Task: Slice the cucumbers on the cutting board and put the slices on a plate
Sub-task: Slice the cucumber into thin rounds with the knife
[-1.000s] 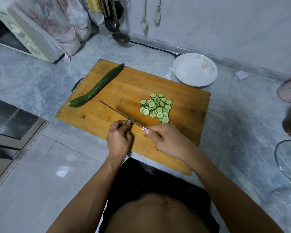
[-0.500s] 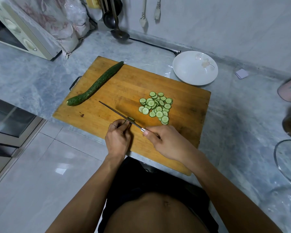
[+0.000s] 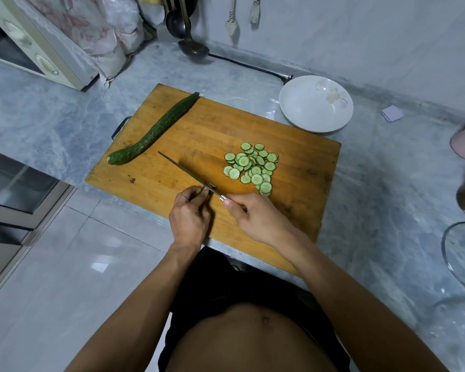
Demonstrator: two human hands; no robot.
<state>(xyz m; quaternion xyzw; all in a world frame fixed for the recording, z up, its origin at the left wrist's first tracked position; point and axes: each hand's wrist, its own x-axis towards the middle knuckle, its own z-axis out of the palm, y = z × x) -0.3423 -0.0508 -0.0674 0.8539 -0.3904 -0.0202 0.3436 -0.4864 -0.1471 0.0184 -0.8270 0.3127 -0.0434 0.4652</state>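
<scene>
My left hand pinches the last cucumber stub so it can't roll. My right hand grips the knife, blade on the stub. The slices lie at two o'clock from my hands. The whole cucumber waits at eleven, the plate at one.

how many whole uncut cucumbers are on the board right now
1. The whole cucumber lies across the cutting board's far left; only a stub of another remains at the knife.

Microwave – ladle (hanging) – glass lid.
</scene>
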